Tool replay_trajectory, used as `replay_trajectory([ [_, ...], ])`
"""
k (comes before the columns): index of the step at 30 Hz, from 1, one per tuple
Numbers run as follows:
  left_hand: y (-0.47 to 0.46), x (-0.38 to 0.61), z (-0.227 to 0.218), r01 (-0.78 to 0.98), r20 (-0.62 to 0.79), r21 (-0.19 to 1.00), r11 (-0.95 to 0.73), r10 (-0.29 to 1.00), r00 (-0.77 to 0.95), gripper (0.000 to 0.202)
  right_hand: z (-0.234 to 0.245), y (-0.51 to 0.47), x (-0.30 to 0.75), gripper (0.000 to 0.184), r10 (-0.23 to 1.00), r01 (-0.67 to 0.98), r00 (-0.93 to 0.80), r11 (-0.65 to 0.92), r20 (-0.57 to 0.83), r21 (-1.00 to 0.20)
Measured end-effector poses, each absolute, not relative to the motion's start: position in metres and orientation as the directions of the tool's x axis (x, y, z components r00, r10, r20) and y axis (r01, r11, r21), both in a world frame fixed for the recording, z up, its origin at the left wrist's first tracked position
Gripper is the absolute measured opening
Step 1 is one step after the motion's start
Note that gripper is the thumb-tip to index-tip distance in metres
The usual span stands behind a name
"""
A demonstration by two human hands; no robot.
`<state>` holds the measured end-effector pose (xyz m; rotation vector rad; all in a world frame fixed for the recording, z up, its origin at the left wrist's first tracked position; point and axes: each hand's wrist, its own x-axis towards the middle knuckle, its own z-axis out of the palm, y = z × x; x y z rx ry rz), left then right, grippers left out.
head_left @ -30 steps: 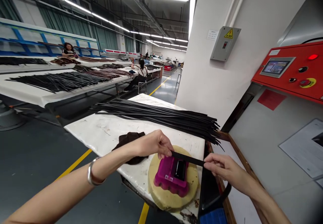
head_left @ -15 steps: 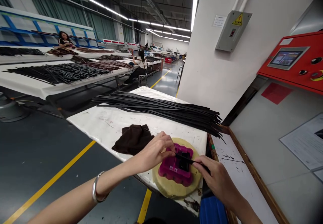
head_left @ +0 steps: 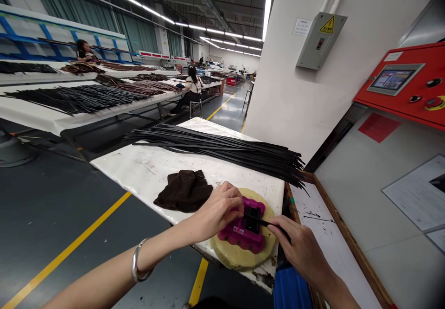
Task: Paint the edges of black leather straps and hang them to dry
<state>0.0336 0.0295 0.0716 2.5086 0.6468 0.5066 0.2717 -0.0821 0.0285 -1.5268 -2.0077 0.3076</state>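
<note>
Black strap (head_left: 266,223) gripped between the thumb and fingers of the right hand (head_left: 302,248), its end lying across a magenta plastic jig (head_left: 239,234) set on a round tan pad (head_left: 224,251). Left hand (head_left: 219,211) curled closed against the jig's near edge. Dark brown cloth (head_left: 182,190) just beside that hand; long bundle of black straps (head_left: 215,149) farther along the white-covered table (head_left: 139,170).

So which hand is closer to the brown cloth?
Left. The left hand is close beside the brown cloth; the right hand, pinching a black strap, is farther off, beyond the pink block.
</note>
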Motion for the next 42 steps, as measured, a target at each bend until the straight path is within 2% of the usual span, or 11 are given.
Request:
replay_trajectory([
  [5, 0.03, 0.029, 0.074, 0.369, 0.223, 0.529, -0.764, 0.545, 0.808, 0.015, 0.026, -0.08, 0.266, 0.02, 0.918, 0.793, -0.153, 0.336, 0.366, -0.508],
  [12, 0.028, 0.028, 0.073, 0.379, 0.211, 0.521, -0.765, 0.545, 0.811, 0.015, 0.02, -0.079, 0.264, 0.02, 0.917, 0.794, -0.161, 0.339, 0.364, -0.504],
  [18, 0.026, 0.042, 0.071, 0.295, 0.235, 0.521, -0.801, 0.468, 0.852, 0.013, 0.033, -0.09, 0.286, 0.023, 0.937, 0.813, -0.195, 0.32, 0.29, -0.486],
  [21, 0.026, 0.051, 0.073, 0.269, 0.226, 0.508, -0.818, 0.428, 0.875, 0.012, 0.047, -0.091, 0.296, 0.026, 0.938, 0.848, -0.237, 0.327, 0.254, -0.416],
  [27, 0.025, 0.061, 0.079, 0.249, 0.222, 0.486, -0.838, 0.394, 0.892, 0.011, 0.09, -0.082, 0.303, 0.029, 0.911, 0.906, -0.335, 0.382, 0.241, -0.183],
  [35, 0.023, 0.067, 0.074, 0.253, 0.246, 0.469, -0.846, 0.4, 0.883, 0.006, 0.127, -0.063, 0.295, 0.024, 0.814, 0.849, -0.524, 0.524, 0.25, 0.072],
  [39, 0.022, 0.079, 0.065, 0.235, 0.248, 0.477, -0.847, 0.386, 0.888, 0.003, 0.133, -0.058, 0.292, 0.025, 0.787, 0.82, -0.572, 0.561, 0.233, 0.117],
  [42, 0.029, 0.088, 0.066, 0.189, 0.252, 0.597, -0.78, 0.405, 0.879, 0.005, 0.144, -0.057, 0.301, 0.017, 0.829, 0.852, -0.523, 0.516, 0.199, 0.09],
])
